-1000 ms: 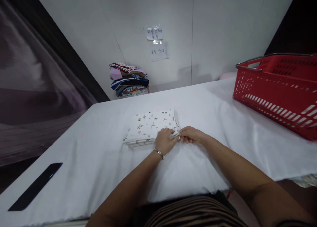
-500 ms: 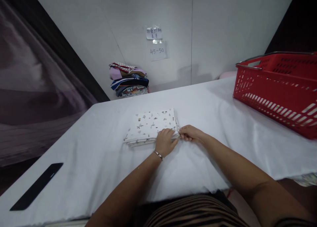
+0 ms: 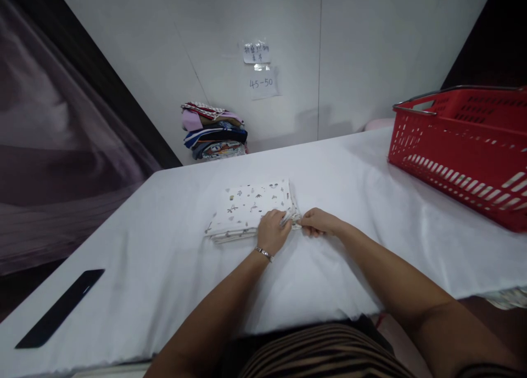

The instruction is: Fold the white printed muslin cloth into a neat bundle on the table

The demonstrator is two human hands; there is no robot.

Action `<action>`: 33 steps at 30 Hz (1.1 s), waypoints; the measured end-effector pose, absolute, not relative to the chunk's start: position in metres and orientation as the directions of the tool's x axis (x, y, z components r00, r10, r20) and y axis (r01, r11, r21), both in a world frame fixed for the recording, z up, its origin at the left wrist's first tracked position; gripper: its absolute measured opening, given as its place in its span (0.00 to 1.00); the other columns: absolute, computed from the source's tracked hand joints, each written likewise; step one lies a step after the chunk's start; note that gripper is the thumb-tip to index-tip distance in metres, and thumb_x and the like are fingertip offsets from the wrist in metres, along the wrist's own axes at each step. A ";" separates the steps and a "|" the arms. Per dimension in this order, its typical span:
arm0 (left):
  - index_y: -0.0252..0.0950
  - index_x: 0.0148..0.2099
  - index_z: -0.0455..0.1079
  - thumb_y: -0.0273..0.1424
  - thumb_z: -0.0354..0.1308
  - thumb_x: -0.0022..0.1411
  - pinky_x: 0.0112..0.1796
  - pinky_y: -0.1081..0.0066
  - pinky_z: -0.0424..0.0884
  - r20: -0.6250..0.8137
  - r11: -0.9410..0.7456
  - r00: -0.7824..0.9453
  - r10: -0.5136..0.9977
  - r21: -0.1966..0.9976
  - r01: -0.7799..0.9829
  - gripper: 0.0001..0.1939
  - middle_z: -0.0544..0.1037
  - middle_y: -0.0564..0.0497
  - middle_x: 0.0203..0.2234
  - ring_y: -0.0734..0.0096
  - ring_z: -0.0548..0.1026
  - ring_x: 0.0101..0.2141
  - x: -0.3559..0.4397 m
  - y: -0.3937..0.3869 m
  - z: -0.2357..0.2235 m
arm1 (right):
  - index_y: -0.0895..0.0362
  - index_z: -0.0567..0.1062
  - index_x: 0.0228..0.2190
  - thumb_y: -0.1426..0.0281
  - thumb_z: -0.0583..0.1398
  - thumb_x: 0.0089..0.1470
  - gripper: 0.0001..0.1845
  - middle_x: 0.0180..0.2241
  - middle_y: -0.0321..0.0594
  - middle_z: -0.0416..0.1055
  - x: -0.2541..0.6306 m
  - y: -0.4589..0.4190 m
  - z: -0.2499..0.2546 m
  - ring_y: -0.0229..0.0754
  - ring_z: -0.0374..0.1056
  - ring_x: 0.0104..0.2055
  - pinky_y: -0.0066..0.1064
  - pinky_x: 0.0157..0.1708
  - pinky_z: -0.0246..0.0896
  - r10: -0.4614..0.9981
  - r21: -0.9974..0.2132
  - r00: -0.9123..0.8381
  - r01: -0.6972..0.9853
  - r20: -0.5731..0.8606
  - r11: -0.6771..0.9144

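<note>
A folded white cloth with small printed motifs lies flat on the white-covered table. At its near right corner, my left hand is closed on the upper layers and lifts their edge a little. My right hand pinches the lower layers at the same corner, just to the right. Between the two hands the corner is rumpled and partly raised. A bracelet circles my left wrist.
A red plastic basket stands at the table's right side. A dark flat strip lies at the front left. Behind the table's far edge is a stack of folded clothes against the wall, below paper signs.
My left hand has gone from lying on the cloth's near edge to gripping its corner layers, which are now lifted and crumpled. My right hand has barely moved.
</note>
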State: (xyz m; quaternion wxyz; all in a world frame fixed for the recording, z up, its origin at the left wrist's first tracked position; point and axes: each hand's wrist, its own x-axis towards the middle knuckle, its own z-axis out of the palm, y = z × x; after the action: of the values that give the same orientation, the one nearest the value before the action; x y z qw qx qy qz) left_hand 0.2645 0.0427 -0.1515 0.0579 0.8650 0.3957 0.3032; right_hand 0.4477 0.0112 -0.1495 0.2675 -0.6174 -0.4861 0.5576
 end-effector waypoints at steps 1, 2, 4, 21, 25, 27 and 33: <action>0.38 0.37 0.68 0.30 0.56 0.57 0.38 0.66 0.63 0.482 -0.687 0.511 0.712 0.327 0.649 0.04 0.73 0.50 0.32 0.66 0.69 0.36 0.264 0.042 -0.152 | 0.59 0.68 0.15 0.65 0.61 0.48 0.15 0.13 0.34 0.67 0.446 0.011 -0.150 0.28 0.56 0.11 0.22 0.08 0.41 0.899 -0.872 -0.084 0.299 -0.429 -0.388; 0.38 0.37 0.68 0.30 0.56 0.57 0.38 0.66 0.63 0.485 -0.693 0.519 0.704 0.313 0.649 0.04 0.73 0.50 0.32 0.65 0.69 0.36 0.264 0.042 -0.153 | 0.59 0.68 0.16 0.66 0.61 0.47 0.14 0.13 0.34 0.67 0.444 0.011 -0.150 0.28 0.55 0.11 0.22 0.08 0.41 0.902 -0.876 -0.076 0.287 -0.425 -0.389; 0.38 0.37 0.68 0.30 0.56 0.57 0.38 0.65 0.62 0.494 -0.705 0.532 0.688 0.283 0.650 0.04 0.73 0.49 0.32 0.64 0.69 0.36 0.264 0.042 -0.153 | 0.58 0.67 0.16 0.69 0.60 0.46 0.12 0.13 0.33 0.67 0.443 0.012 -0.150 0.28 0.55 0.11 0.21 0.08 0.41 0.906 -0.893 -0.095 0.236 -0.413 -0.382; 0.38 0.40 0.67 0.31 0.56 0.58 0.38 0.65 0.62 0.502 -0.685 0.534 0.681 0.179 0.706 0.07 0.73 0.49 0.33 0.64 0.69 0.37 0.263 0.040 -0.147 | 0.59 0.72 0.23 0.69 0.60 0.45 0.06 0.14 0.30 0.67 0.448 0.014 -0.144 0.28 0.56 0.11 0.20 0.08 0.38 0.930 -0.927 -0.188 -0.149 -0.316 -0.345; 0.38 0.39 0.68 0.30 0.56 0.56 0.38 0.66 0.62 0.528 -0.657 0.477 0.702 0.222 0.720 0.06 0.74 0.50 0.33 0.65 0.69 0.37 0.265 0.049 -0.139 | 0.59 0.71 0.20 0.70 0.61 0.45 0.07 0.13 0.32 0.67 0.454 0.016 -0.148 0.29 0.56 0.10 0.21 0.07 0.39 0.924 -0.925 -0.043 0.021 -0.380 -0.380; 0.38 0.38 0.68 0.30 0.57 0.56 0.38 0.66 0.62 0.532 -0.659 0.480 0.698 0.215 0.721 0.06 0.74 0.50 0.33 0.65 0.69 0.37 0.266 0.050 -0.137 | 0.59 0.70 0.18 0.69 0.61 0.46 0.10 0.13 0.34 0.68 0.453 0.016 -0.151 0.29 0.56 0.10 0.22 0.07 0.40 0.911 -0.909 -0.034 0.094 -0.412 -0.407; 0.38 0.38 0.68 0.31 0.56 0.56 0.39 0.65 0.61 0.522 -0.677 0.514 0.681 0.180 0.714 0.06 0.74 0.50 0.33 0.65 0.69 0.38 0.264 0.048 -0.139 | 0.60 0.70 0.15 0.65 0.63 0.47 0.16 0.13 0.39 0.69 0.436 0.022 -0.148 0.31 0.57 0.11 0.23 0.08 0.41 0.847 -0.838 -0.031 0.166 -0.530 -0.519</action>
State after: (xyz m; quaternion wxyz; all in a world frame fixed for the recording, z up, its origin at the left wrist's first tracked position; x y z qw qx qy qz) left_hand 0.2643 0.0478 -0.1393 -0.0287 0.8695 0.4011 0.2868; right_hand 0.4361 0.0216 -0.1476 0.2852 -0.6350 -0.3990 0.5969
